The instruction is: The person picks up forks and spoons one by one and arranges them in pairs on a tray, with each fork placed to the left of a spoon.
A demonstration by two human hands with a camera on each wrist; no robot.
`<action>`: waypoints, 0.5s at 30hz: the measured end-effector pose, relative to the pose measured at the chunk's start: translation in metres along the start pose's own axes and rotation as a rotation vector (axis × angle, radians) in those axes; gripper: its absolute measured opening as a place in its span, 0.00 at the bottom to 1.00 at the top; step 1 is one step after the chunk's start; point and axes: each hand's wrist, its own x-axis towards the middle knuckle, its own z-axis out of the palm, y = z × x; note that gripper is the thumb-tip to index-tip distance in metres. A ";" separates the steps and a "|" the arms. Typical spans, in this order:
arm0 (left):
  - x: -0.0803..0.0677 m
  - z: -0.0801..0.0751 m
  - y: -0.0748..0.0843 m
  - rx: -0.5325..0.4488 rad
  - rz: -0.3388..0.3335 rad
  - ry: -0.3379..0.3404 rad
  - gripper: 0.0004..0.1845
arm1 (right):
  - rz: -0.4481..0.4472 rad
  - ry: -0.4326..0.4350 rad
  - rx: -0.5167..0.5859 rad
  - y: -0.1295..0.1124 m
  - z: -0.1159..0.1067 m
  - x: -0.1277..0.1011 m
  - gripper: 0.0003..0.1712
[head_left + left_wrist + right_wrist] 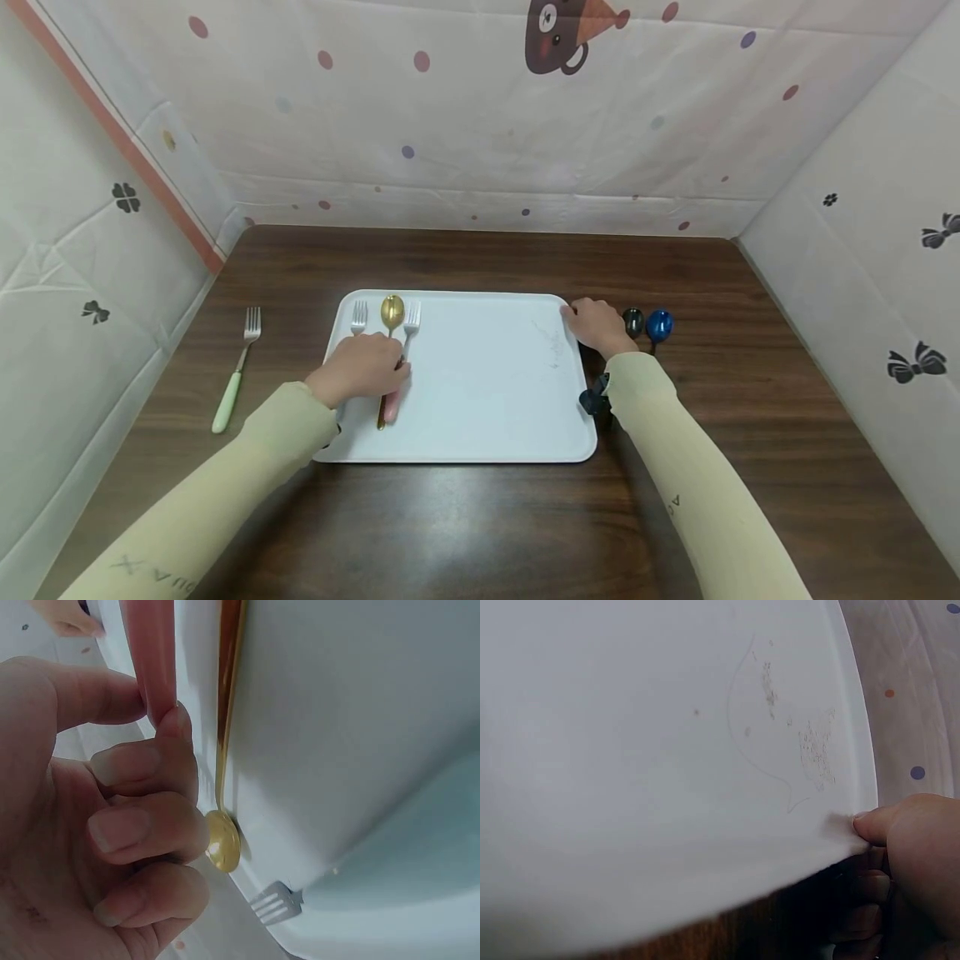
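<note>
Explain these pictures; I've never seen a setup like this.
There's no machine: a person works with a bare left hand and bare right hand. One picture is from a head camera looking down; the others from cameras on each wrist. On the dark brown wooden table lie a white rectangular tray, a green-handled silver fork, a black spoon and a blue spoon. The left hand pinches a pink-handled silver fork over the tray, beside a gold metal spoon and another silver fork. The right hand holds the tray's rim.
</note>
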 end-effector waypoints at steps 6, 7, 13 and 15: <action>0.004 0.002 0.005 -0.006 0.013 0.017 0.18 | -0.005 0.003 -0.011 0.002 0.000 0.001 0.32; 0.005 0.002 0.006 0.002 0.014 0.020 0.18 | -0.007 0.004 -0.012 0.002 0.000 0.001 0.32; 0.010 0.005 0.010 0.009 0.012 0.023 0.17 | -0.015 0.009 -0.011 0.002 0.001 0.001 0.31; 0.011 0.006 0.011 0.005 0.003 0.020 0.16 | -0.015 0.010 -0.009 0.002 0.001 0.001 0.31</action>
